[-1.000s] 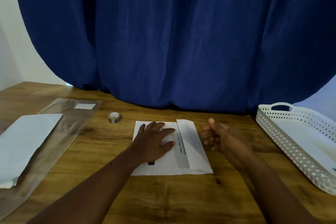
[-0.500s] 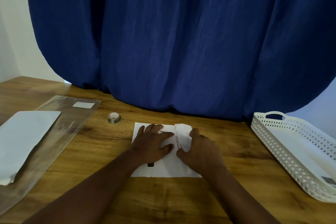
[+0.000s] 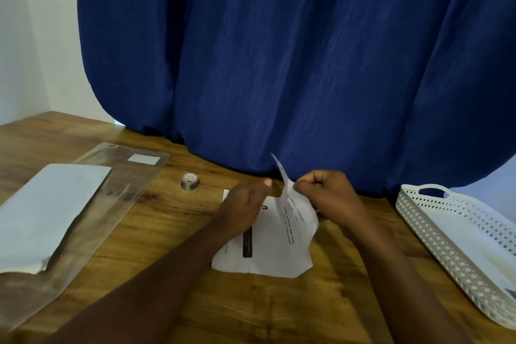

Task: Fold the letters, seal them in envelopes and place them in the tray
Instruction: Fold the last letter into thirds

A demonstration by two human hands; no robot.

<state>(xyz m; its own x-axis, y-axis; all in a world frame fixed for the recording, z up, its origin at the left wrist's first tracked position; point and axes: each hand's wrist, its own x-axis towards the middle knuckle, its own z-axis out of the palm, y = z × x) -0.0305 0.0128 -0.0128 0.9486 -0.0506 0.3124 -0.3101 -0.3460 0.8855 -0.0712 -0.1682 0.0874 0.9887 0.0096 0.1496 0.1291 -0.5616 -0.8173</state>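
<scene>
A white envelope (image 3: 268,248) with black print lies on the wooden table in front of me. Its flap (image 3: 290,198) stands lifted, and my right hand (image 3: 329,195) pinches it near the top edge. My left hand (image 3: 245,204) rests on the envelope's far left part, fingers curled toward the flap. A white perforated tray (image 3: 435,234) sits at the right with white paper inside. Whether a folded letter is inside the envelope cannot be seen.
A clear plastic sleeve (image 3: 111,198) holding white sheets (image 3: 47,215) lies at the left. A small roll of tape (image 3: 190,181) stands behind the envelope, to its left. A blue curtain (image 3: 279,64) hangs along the table's far edge.
My right hand came from the side onto the envelope, then pinched the flap and raised it. My left hand slid toward the envelope's far edge. The camera tilted up.
</scene>
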